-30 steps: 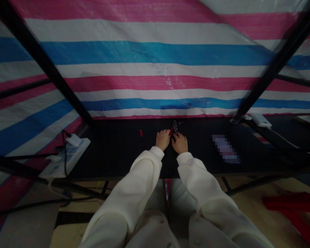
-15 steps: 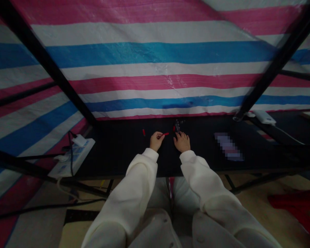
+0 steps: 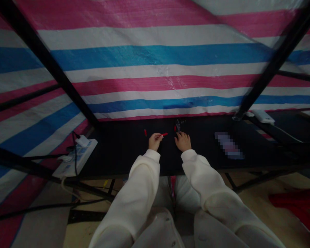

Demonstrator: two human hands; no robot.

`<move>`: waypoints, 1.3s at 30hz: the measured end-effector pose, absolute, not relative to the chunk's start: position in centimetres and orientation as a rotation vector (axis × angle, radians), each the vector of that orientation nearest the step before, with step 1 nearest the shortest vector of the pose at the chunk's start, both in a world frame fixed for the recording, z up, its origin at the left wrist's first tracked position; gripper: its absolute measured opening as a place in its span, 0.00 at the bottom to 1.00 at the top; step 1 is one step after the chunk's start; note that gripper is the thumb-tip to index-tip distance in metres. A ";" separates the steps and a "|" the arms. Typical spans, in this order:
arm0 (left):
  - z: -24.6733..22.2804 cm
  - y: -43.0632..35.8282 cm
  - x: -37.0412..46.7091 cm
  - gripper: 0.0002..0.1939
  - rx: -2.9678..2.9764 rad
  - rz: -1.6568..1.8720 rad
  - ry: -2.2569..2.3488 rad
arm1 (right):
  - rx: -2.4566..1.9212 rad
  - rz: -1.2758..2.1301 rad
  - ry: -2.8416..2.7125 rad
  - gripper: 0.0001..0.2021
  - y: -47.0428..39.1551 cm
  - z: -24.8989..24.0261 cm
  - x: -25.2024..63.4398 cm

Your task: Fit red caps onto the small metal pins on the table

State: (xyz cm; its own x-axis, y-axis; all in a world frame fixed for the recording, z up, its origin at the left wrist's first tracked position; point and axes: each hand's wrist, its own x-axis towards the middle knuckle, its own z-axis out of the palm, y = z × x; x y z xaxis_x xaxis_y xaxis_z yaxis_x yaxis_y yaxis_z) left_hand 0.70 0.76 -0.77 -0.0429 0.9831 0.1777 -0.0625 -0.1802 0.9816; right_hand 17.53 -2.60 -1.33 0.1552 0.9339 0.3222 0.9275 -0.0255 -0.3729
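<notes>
While the left hand [image 3: 155,141] is pinching a small red piece [image 3: 164,134] by its near end, seemingly light and stiff, the right hand [image 3: 183,141] is resting loosely beside it on the table [image 3: 119,151].

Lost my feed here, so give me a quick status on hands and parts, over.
Left hand pinching a small red piece. Right hand resting by the small dark parts. Another red piece lies apart, left.

Small parts too tiny to identify on a dim black table

The cluster of small dark objects [image 3: 178,124] just beyond the right hand [image 3: 183,141] is too small and dark to name, as is the red piece [image 3: 164,134] pinched in the left hand [image 3: 155,141]. A flat item [image 3: 228,145] to the right is blurred out, and both white sleeves [image 3: 134,203] run off the bottom edge.
</notes>
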 end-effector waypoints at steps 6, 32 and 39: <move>-0.7 0.7 0.6 0.15 1.261 1.370 1.070 | -1.882 0.044 -1.791 0.17 -2.9 -0.7 17.6; -1.1 1.1 0.3 0.14 1.218 1.414 1.100 | -1.518 0.161 -1.854 0.08 -3.9 1.2 17.2; -0.4 0.3 0.8 0.19 1.566 1.394 1.078 | -1.462 0.134 -1.846 0.08 -3.6 0.7 17.2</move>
